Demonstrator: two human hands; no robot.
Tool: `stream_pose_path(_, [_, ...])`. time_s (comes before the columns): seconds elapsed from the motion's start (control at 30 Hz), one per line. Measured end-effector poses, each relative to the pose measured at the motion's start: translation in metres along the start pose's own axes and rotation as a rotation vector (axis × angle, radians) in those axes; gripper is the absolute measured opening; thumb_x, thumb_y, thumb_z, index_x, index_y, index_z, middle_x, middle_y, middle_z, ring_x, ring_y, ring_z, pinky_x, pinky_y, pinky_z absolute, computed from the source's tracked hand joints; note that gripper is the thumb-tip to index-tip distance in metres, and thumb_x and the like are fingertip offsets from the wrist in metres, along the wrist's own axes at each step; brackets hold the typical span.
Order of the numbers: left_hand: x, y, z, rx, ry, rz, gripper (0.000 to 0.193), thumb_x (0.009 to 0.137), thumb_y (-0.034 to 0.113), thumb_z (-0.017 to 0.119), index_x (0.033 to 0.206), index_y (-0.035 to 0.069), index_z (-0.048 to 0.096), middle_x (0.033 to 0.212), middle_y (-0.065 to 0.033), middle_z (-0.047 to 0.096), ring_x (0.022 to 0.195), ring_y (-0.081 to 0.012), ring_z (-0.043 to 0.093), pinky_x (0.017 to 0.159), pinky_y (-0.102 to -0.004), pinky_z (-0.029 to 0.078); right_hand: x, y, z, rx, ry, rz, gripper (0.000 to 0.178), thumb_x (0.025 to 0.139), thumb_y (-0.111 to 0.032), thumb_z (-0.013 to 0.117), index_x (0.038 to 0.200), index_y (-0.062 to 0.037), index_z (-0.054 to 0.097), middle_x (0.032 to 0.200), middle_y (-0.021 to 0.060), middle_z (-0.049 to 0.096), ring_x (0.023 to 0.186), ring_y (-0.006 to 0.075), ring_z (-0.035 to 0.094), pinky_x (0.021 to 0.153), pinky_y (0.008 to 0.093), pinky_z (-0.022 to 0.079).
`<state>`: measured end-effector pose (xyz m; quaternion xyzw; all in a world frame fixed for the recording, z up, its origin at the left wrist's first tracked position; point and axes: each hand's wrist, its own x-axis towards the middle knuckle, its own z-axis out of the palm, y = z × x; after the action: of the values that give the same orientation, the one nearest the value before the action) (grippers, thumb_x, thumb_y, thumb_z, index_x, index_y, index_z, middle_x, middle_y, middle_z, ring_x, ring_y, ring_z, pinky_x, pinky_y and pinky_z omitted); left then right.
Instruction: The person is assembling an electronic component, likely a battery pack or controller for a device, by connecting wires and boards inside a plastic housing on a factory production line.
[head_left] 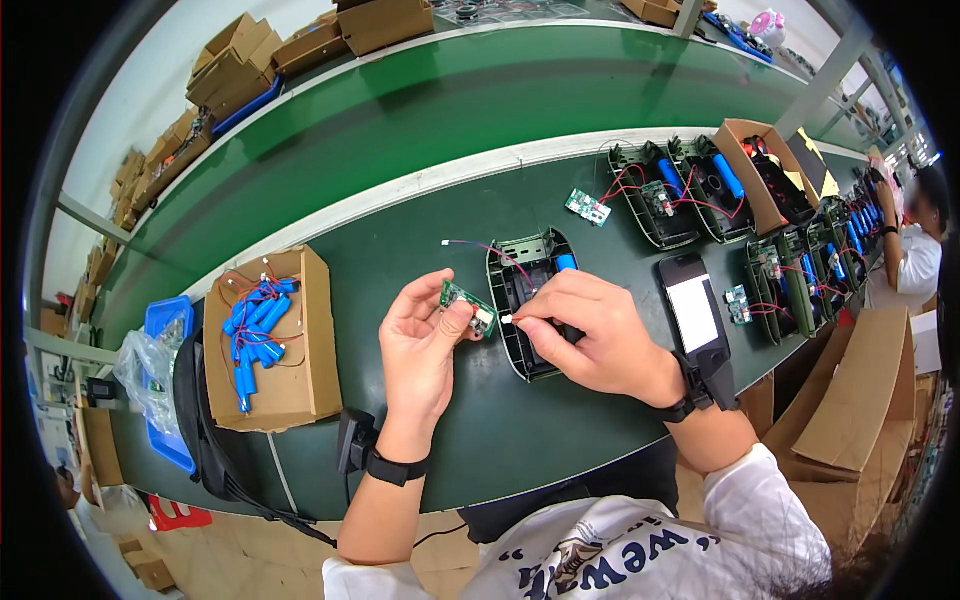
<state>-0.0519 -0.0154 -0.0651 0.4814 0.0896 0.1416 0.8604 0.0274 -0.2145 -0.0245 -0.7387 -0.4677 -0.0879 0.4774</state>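
Note:
My left hand [428, 335] is closed on a small green circuit board [468, 305], gripping it between thumb and fingers. Close to the board's right edge, my right hand [590, 330] pinches a small white plug [507, 319] on thin wires. Whether the plug touches the board is too small to tell. Beneath and behind my right hand lies a dark green plastic housing [508, 352] with a blue cylindrical battery [566, 262] inside, partly hidden by that hand. From the housing a thin wire with a white end connector [446, 243] sticks out to the left.
On the left, a cardboard box [325, 345] holds blue batteries [262, 325], beside a black bag [192, 400] and a blue tray [172, 445]. Several housings [655, 215] with boards line the right. A phone [692, 305] lies near my right wrist. A co-worker [915, 250] sits far right.

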Motion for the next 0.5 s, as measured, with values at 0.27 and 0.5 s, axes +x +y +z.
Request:
stream_pose_path(0.27, [-0.004,-0.003,-0.001,0.19,-0.115,0.096,0.044,0.097,0.002,0.074,0.14,-0.003,0.062,0.111,-0.006,0.064,0.093,-0.0122,0.064,0.079,-0.0281,0.057,0.0,-0.001,0.001,-0.005,-0.038,0.041,0.006,0.086,-0.007,0.075,0.086,-0.0023,0.072,0.079,0.008,0.067,0.072,0.0275,0.063,0.065,0.0375,0.052])
stream_pose_path(0.5, [-0.009,0.0,0.016,0.249,-0.112,0.191,0.046,0.094,0.004,0.078,0.135,-0.002,0.057,0.114,-0.0084,0.061,0.097,-0.0127,0.063,0.08,-0.0266,0.057,-0.002,0.001,0.005,-0.012,-0.068,0.044,0.008,0.082,-0.008,0.076,0.079,-0.0033,0.071,0.075,0.0069,0.065,0.069,0.0265,0.063,0.062,0.038,0.051])
